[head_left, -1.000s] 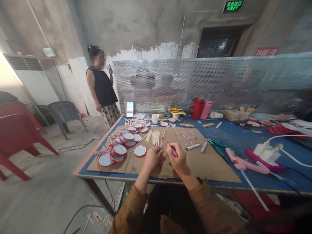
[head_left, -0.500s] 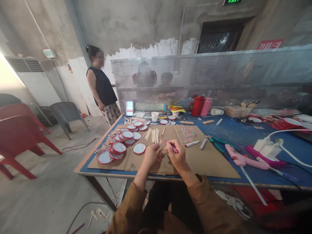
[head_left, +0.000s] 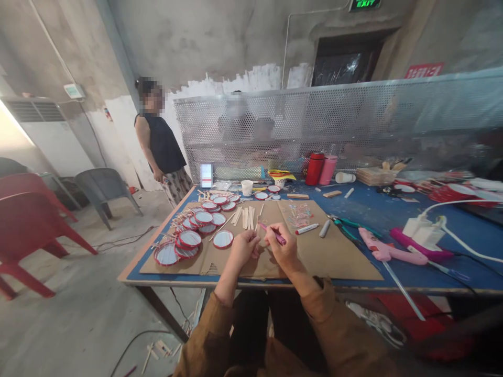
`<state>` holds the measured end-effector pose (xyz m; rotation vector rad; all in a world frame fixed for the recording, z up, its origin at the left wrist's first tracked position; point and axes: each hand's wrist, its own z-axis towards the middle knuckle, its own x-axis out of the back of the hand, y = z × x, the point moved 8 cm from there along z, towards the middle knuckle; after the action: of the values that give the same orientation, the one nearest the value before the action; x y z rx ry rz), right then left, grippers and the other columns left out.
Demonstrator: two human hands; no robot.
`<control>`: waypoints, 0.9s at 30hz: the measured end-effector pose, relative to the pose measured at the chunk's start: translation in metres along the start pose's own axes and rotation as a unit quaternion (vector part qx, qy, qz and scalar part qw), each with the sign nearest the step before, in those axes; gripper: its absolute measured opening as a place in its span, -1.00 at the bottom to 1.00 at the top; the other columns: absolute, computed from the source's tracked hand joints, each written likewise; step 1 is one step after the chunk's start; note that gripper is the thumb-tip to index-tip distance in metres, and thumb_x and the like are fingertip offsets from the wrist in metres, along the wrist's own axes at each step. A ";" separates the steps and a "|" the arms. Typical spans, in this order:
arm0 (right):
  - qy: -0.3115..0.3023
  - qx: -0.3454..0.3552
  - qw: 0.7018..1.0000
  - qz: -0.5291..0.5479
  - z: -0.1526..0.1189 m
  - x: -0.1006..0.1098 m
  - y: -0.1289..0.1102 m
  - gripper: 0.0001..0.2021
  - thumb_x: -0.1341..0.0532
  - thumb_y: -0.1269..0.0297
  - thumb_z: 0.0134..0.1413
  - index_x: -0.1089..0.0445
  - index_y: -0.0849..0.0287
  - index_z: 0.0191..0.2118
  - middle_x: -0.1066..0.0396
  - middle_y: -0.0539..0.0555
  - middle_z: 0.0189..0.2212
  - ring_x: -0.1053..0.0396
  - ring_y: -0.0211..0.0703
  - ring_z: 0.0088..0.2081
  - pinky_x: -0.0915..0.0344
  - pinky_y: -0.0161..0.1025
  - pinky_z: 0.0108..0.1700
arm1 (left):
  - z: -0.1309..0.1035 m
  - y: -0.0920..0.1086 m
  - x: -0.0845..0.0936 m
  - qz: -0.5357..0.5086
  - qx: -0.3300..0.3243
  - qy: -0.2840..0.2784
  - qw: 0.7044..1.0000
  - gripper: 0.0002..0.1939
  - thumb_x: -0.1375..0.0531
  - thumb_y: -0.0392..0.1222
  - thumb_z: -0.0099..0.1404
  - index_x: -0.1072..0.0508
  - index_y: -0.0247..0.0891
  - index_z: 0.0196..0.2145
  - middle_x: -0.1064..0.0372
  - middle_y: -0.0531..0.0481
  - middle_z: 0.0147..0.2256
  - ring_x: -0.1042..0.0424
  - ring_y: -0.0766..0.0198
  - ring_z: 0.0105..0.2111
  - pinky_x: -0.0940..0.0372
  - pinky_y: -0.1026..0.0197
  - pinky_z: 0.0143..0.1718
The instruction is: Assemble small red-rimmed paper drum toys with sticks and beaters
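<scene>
My left hand (head_left: 244,248) is closed in a pinch over the cardboard sheet (head_left: 330,262), on a thin wooden stick (head_left: 258,226) that pokes up from the fingertips. Close beside it, my right hand (head_left: 283,249) grips a purple pen (head_left: 279,237), its tip pointing toward the stick. Just beyond the hands lie several flat wooden craft sticks (head_left: 248,218). A round red-rimmed disc (head_left: 223,239) rests left of my left hand, and a pile of similar discs (head_left: 190,239) spreads farther left. Right of my right hand are a red-capped marker (head_left: 307,229) and a bunch of small coloured bands (head_left: 301,214).
A pink glue gun (head_left: 387,250), teal-handled pliers (head_left: 349,229) and a purple power strip (head_left: 420,243) lie at right. Red (head_left: 315,169) and pink bottles (head_left: 328,170) stand by the perforated metal screen (head_left: 251,125). A person (head_left: 159,139) stands beyond the table's left corner.
The camera view has shifted slightly. Both hands keep nearly the same place and hold, stick and pen still close together. Behind the screen, a person's head has lifted.
</scene>
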<state>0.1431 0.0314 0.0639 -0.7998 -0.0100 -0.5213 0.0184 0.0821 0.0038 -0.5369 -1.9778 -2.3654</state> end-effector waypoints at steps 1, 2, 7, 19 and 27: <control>0.005 -0.002 1.000 0.003 0.000 0.001 0.001 -0.85 -0.10 0.22 0.15 -0.29 0.15 -0.38 -0.38 -0.04 -0.60 -0.37 -0.28 -0.57 -0.31 -0.36 -0.45 | 0.000 0.000 0.000 0.002 0.000 0.002 1.000 -0.80 -0.08 -0.11 0.16 -0.20 -0.23 -0.54 -0.19 0.16 -0.75 -0.28 0.35 -0.74 -0.13 0.37 -0.71; 0.010 -0.004 1.000 0.007 0.000 0.002 0.002 -0.85 -0.10 0.22 0.15 -0.29 0.15 -0.37 -0.38 -0.04 -0.60 -0.38 -0.28 -0.56 -0.31 -0.36 -0.45 | -0.001 0.001 0.000 0.002 0.001 0.003 1.000 -0.81 -0.08 -0.11 0.16 -0.21 -0.23 -0.53 -0.20 0.16 -0.75 -0.28 0.35 -0.74 -0.13 0.37 -0.71; 0.003 -0.003 1.000 0.014 -0.001 0.000 0.004 -0.87 -0.11 0.21 0.14 -0.30 0.15 -0.32 -0.41 -0.02 -0.55 -0.40 -0.27 -0.53 -0.32 -0.36 -0.44 | -0.002 0.002 -0.001 -0.005 0.006 0.000 1.000 -0.82 -0.08 -0.10 0.16 -0.24 -0.24 -0.51 -0.21 0.16 -0.74 -0.28 0.35 -0.74 -0.14 0.37 -0.71; -0.010 0.007 1.000 -0.016 0.000 0.000 -0.004 -0.86 -0.09 0.25 0.13 -0.28 0.16 -0.40 -0.34 -0.05 -0.61 -0.30 -0.31 -0.58 -0.27 -0.37 -0.45 | 0.000 0.000 0.000 0.017 0.000 0.001 1.000 -0.80 -0.07 -0.08 0.15 -0.21 -0.23 -0.53 -0.21 0.15 -0.75 -0.28 0.34 -0.73 -0.13 0.36 -0.70; -0.006 0.018 0.999 -0.032 0.000 0.001 -0.008 -0.85 -0.07 0.24 0.13 -0.28 0.14 -0.41 -0.34 -0.04 -0.59 -0.30 -0.30 -0.56 -0.26 -0.36 -0.45 | -0.003 0.008 0.000 0.022 0.006 -0.008 1.000 -0.79 -0.06 -0.07 0.15 -0.20 -0.22 -0.55 -0.20 0.15 -0.75 -0.26 0.35 -0.73 -0.12 0.35 -0.68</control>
<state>0.1406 0.0267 0.0696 -0.7700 -0.0565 -0.5750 0.0197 0.0771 0.0108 -0.5950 -1.9642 -2.3297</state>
